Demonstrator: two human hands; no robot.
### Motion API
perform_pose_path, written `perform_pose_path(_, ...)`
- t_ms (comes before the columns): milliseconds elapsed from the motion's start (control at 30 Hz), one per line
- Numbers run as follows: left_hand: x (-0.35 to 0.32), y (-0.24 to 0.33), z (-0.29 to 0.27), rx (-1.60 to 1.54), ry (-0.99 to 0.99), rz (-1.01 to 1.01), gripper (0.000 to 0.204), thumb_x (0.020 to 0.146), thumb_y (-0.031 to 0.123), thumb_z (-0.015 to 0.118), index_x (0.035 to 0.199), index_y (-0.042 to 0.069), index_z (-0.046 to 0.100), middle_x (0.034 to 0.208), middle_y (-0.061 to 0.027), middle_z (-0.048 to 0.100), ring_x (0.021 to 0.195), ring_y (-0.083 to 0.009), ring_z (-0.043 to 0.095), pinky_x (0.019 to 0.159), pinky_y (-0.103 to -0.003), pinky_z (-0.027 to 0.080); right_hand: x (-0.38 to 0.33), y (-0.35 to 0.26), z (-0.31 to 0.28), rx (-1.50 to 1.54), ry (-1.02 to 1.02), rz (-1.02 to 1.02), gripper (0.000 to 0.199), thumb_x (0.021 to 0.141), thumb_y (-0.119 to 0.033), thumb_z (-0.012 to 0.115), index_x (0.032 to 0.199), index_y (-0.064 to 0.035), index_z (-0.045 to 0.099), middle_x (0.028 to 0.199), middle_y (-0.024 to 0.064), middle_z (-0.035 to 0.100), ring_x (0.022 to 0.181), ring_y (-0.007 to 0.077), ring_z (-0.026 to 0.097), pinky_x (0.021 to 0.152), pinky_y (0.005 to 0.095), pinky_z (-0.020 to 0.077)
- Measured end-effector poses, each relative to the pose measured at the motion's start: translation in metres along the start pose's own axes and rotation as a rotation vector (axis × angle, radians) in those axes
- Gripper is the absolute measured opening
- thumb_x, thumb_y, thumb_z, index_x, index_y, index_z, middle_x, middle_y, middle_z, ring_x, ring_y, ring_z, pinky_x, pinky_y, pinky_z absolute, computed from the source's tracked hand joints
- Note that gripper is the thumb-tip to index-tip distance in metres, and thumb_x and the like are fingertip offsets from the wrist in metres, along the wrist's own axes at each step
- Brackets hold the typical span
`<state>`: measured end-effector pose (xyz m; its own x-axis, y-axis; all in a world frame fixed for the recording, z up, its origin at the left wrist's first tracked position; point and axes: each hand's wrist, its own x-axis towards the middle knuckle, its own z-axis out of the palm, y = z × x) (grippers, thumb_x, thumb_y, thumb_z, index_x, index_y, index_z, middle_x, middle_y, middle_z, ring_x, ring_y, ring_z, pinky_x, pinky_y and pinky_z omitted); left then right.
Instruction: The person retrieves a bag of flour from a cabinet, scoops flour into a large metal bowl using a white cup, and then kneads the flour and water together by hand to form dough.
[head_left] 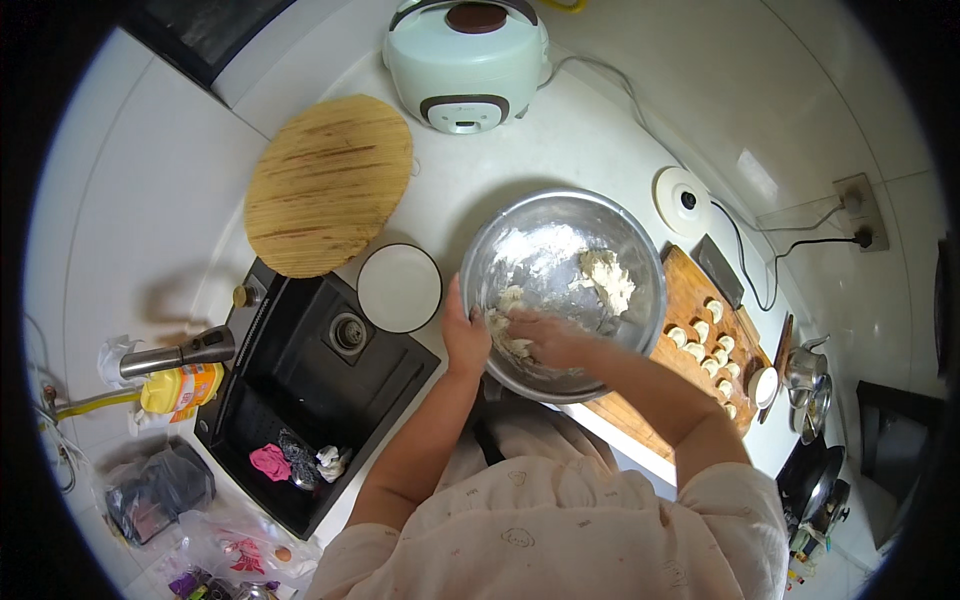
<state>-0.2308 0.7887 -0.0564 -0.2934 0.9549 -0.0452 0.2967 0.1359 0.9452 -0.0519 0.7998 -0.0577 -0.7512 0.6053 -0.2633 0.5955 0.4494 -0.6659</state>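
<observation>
A large metal mixing bowl (640,240) is tilted at the counter's front edge. My left hand (465,335) grips its left rim, fingers closed round the edge. Inside the bowl, my right hand (545,338) presses against dough (508,325) on the lower left wall; motion smears its fingers, so their grip is unclear. A second, crumbly lump of dough (608,282) sticks to the right part of the bowl, and loose flour (535,243) coats its far side.
Several dumplings (709,367) lie on a wooden cutting board (650,400) to the right, near a cleaver (718,270). A white plate (399,288) sits beside the black sink (290,370). Behind are a round wooden board (330,185) and a rice cooker (465,70).
</observation>
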Motion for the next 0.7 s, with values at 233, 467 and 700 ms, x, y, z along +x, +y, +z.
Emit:
perform_pose_path(233, 0.002, 0.007, -0.001, -0.072, -0.018, -0.006, 0.058, 0.072, -0.014, 0.043, 0.128, 0.002, 0.038, 0.116, -0.0189, 0.051, 0.108, -0.0291, 0.051, 0.093, -0.031, 0.036, -0.043, 0.011, -0.028, -0.189, -0.342, 0.156, 0.037, 0.072, -0.006, 0.056, 0.107, -0.0194, 0.055, 0.108, 0.0100, 0.052, 0.098, 0.0308, 0.054, 0.079, 0.0399, 0.0464)
perform_pose_path(467, 0.004, -0.002, -0.001, 0.065, -0.024, 0.037, 0.059, 0.073, -0.014, 0.043, 0.129, 0.002, 0.037, 0.120, -0.0189, 0.049, 0.110, -0.0294, 0.049, 0.093, -0.032, 0.036, 0.034, 0.045, 0.050, -0.012, 0.361, -0.047, 0.026, 0.074, -0.002, 0.054, 0.100, -0.0048, 0.052, 0.097, 0.0131, 0.053, 0.089, 0.0331, 0.054, 0.075, 0.0414, 0.0457)
perform_pose_path(700, 0.004, -0.005, 0.000, -0.051, -0.052, -0.031, 0.058, 0.074, -0.013, 0.044, 0.130, 0.002, 0.035, 0.121, -0.0191, 0.048, 0.112, -0.0294, 0.048, 0.095, -0.031, 0.035, 0.047, 0.033, -0.040, 0.190, 0.852, 0.774, 0.040, 0.075, -0.010, 0.060, 0.109, 0.0046, 0.046, 0.108, 0.0247, 0.047, 0.097, 0.0326, 0.050, 0.083, 0.0375, 0.0422)
